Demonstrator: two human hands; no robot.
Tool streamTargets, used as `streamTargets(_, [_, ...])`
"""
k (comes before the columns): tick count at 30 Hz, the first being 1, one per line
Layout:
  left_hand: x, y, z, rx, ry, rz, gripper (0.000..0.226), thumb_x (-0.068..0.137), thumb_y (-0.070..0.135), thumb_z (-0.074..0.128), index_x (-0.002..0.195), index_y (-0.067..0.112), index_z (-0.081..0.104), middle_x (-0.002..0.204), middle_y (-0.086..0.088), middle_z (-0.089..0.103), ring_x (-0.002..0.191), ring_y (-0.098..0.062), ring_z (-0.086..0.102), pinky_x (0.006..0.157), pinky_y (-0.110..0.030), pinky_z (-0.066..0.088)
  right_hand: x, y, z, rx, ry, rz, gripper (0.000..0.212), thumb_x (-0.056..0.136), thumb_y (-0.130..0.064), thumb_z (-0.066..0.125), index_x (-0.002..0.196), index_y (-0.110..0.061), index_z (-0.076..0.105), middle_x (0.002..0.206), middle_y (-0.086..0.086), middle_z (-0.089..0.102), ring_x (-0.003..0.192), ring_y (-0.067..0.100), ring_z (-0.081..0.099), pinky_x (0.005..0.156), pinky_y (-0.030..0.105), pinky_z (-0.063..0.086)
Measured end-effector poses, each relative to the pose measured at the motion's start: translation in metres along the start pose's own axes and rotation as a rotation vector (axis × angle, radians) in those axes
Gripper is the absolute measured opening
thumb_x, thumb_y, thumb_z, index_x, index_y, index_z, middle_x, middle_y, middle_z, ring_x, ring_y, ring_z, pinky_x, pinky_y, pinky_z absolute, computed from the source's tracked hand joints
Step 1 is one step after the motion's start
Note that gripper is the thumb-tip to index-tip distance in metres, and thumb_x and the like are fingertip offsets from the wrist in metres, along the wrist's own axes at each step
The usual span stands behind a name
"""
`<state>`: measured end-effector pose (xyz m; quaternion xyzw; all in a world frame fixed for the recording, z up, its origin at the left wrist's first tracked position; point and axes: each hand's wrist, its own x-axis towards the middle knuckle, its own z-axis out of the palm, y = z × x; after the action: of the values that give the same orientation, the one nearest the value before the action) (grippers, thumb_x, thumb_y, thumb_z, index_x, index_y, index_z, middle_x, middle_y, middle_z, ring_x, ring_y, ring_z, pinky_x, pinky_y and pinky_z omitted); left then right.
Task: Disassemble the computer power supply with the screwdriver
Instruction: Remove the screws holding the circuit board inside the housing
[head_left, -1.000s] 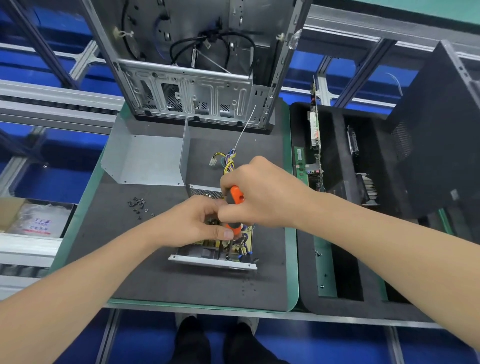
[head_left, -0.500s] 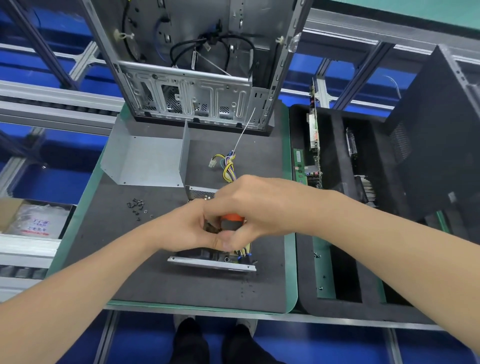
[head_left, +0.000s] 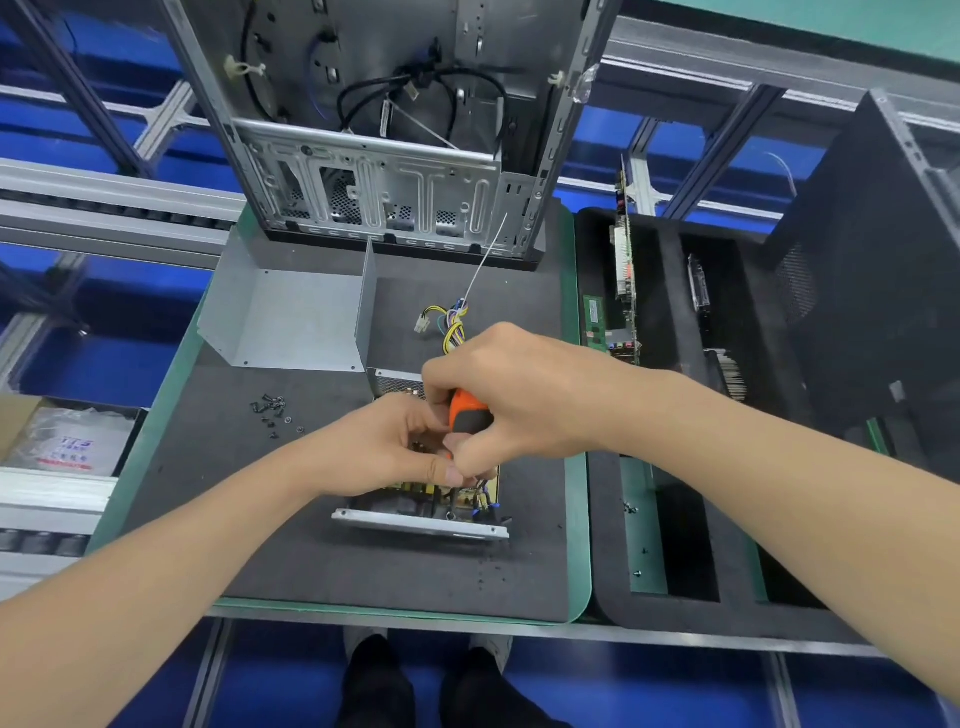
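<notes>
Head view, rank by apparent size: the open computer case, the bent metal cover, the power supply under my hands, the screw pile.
1. open grey metal computer case
2. bent grey sheet-metal cover
3. opened power supply with exposed circuit board, partly covered, extent unsure
4. pile of small black screws

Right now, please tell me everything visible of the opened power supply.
The power supply lies flat on the dark grey mat, its cover off: a silver sheet-metal tray with a yellowish circuit board inside and a perforated wall at the far end. Yellow and blue wires leave it there. The left hand curls over its middle; the right hand grips an orange-and-black screwdriver pointing down into it.
</notes>
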<state>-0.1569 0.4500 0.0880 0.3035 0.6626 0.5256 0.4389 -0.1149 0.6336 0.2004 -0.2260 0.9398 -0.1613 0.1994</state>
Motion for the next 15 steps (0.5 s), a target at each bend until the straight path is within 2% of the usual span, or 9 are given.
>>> streamTargets(3, [-0.0002, 0.0, 0.0008, 0.013, 0.005, -0.004, 0.031, 0.087, 0.012, 0.075, 0.11, -0.008, 0.072, 0.112, -0.026, 0.075, 0.109, -0.045, 0.068, 0.103, -0.052, 0.054, -0.0005, -0.0003, -0.0001, 0.0, 0.001, 0.013, 0.032, 0.076, -0.038, 0.078, 0.088, -0.029, 0.05, 0.076, -0.009, 0.052, 0.068, 0.003, 0.047, 0.057, 0.044, 0.054])
streamTargets(12, [0.0007, 0.0011, -0.0011, 0.046, -0.003, 0.031, 0.029, 0.089, 0.011, 0.076, 0.108, -0.01, 0.07, 0.108, -0.028, 0.073, 0.108, -0.046, 0.066, 0.1, -0.053, 0.053, -0.0003, -0.0015, 0.0007, -0.008, -0.001, -0.023, 0.029, 0.077, -0.035, 0.076, 0.09, -0.027, 0.051, 0.08, -0.008, 0.054, 0.074, 0.014, 0.05, 0.059, 0.045, 0.055])
streamTargets(14, [0.0003, -0.0013, -0.0025, 0.056, -0.005, 0.034, 0.015, 0.091, 0.001, 0.077, 0.104, -0.005, 0.071, 0.103, -0.019, 0.076, 0.102, -0.038, 0.069, 0.094, -0.043, 0.057, 0.0003, -0.0024, 0.001, 0.003, -0.02, -0.077, 0.028, 0.077, -0.031, 0.075, 0.092, -0.025, 0.052, 0.084, -0.008, 0.053, 0.078, 0.016, 0.05, 0.062, 0.041, 0.052])
streamTargets(15, [-0.0005, -0.0015, -0.0033, 0.058, -0.007, 0.031, 0.011, 0.09, -0.003, 0.076, 0.099, 0.002, 0.072, 0.095, -0.006, 0.078, 0.093, -0.025, 0.072, 0.085, -0.031, 0.058, 0.0001, -0.004, 0.0, 0.002, -0.046, -0.116, 0.027, 0.076, -0.027, 0.075, 0.093, -0.023, 0.054, 0.085, -0.008, 0.053, 0.078, 0.014, 0.049, 0.063, 0.038, 0.05])
